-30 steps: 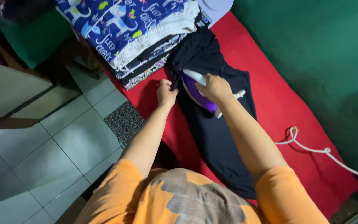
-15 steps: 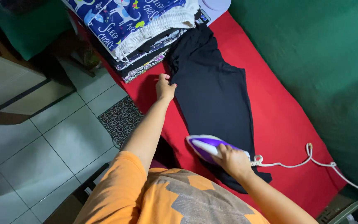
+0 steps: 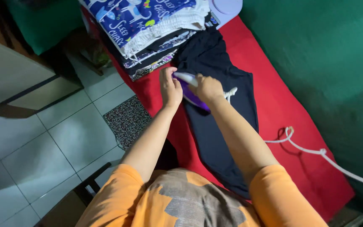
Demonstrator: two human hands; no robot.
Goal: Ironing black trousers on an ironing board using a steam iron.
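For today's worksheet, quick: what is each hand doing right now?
Left hand: open, pressing the dark trousers flat.
Right hand: closed around the purple iron.

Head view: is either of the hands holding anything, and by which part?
The right hand grips the purple and white iron by its top handle, on the dark garment. The left hand holds nothing; it rests beside the iron.

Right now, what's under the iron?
The purple-and-white iron sits on dark trousers spread over a red cover. The right hand grips it and the left hand is beside it. The soleplate and the cloth beneath are hidden.
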